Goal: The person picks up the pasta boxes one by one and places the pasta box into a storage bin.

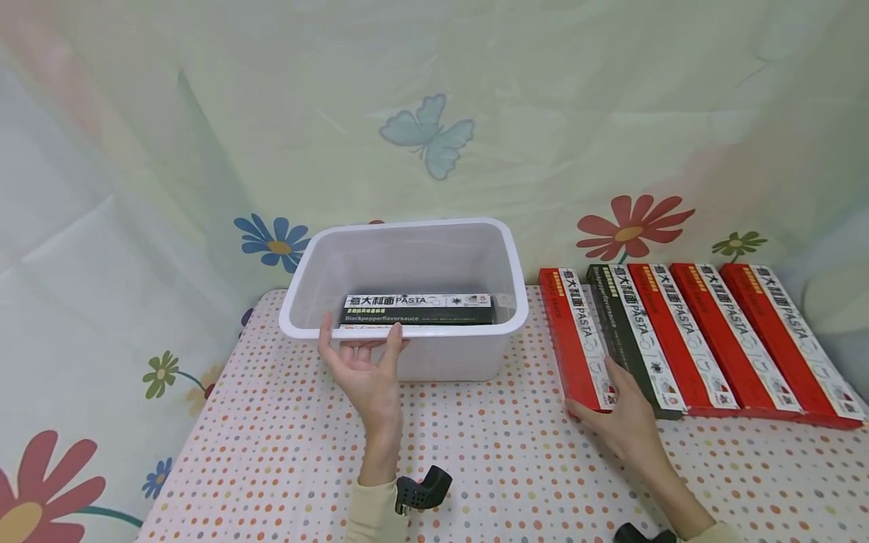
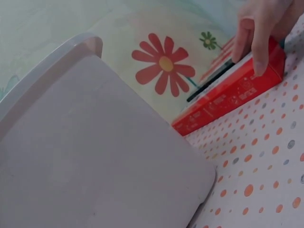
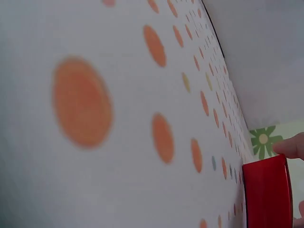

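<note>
A white plastic bin (image 1: 448,354) stands on the table with a black pasta box (image 1: 417,310) lying inside; part of another box shows beneath that one. At the front rim, my left hand (image 1: 366,377) grips the bin, some fingers curled under the lip. My right hand (image 1: 621,418) holds the near end of the leftmost red pasta box (image 1: 573,339), thumb on its left side and fingers over its right. In the left wrist view this red box (image 2: 237,92) is slightly tilted. The right wrist view shows its red end (image 3: 268,194) close up.
To the right of the held box lie a black pasta box (image 1: 634,339) and several red pasta boxes (image 1: 736,339), side by side. A dotted cloth (image 1: 489,452) covers the table. Behind hangs a backdrop (image 1: 543,151) printed with flowers and a butterfly.
</note>
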Motion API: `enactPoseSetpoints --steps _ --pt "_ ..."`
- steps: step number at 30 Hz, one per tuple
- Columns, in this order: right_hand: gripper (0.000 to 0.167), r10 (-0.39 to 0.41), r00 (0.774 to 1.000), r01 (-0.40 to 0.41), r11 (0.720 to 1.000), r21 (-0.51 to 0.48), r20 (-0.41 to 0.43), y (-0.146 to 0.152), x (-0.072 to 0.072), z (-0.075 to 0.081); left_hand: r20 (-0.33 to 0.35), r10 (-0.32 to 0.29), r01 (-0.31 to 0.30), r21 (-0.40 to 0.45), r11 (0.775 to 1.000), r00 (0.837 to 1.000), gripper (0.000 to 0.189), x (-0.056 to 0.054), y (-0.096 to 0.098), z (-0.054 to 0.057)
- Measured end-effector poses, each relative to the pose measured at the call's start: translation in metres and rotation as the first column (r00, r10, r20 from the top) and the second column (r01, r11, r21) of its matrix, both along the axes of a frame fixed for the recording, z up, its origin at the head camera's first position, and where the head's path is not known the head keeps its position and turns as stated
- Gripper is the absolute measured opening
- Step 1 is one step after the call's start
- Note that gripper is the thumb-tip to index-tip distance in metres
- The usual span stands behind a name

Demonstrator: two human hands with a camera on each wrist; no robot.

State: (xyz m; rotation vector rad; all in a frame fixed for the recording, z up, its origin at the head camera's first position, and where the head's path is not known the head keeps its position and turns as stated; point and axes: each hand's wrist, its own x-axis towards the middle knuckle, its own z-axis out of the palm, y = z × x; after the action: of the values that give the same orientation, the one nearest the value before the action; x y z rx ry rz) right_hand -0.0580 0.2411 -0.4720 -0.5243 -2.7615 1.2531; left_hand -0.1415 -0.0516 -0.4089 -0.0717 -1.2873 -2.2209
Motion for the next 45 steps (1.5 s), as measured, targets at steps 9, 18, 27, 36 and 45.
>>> enactPoseSetpoints --steps 9,18,27,36,45 --pt "0.123 -0.039 0.995 0.051 0.991 -0.125 0.094 0.001 0.002 -0.001 -0.001 -0.007 0.007 -0.001 1.000 1.000 0.100 0.000 0.000 -0.001" --pt "0.130 -0.110 0.993 0.115 0.984 -0.138 0.040 -0.008 -0.001 -0.010 -0.012 -0.002 0.002 0.015 1.000 1.000 0.099 -0.001 0.000 0.000" --pt "0.122 -0.160 0.981 0.149 0.984 -0.101 -0.108 -0.017 -0.001 -0.017 0.002 -0.003 0.003 0.021 1.000 1.000 0.099 -0.001 0.000 -0.001" --pt "0.107 -0.187 0.979 0.173 0.974 -0.143 -0.085 -0.021 0.000 -0.016 0.016 -0.009 0.008 0.029 1.000 1.000 0.100 -0.002 0.001 -0.001" --pt "0.104 -0.230 0.970 0.219 0.967 -0.133 -0.076 -0.023 0.001 -0.011 0.005 -0.010 0.010 0.026 1.000 1.000 0.101 -0.002 -0.001 -0.001"
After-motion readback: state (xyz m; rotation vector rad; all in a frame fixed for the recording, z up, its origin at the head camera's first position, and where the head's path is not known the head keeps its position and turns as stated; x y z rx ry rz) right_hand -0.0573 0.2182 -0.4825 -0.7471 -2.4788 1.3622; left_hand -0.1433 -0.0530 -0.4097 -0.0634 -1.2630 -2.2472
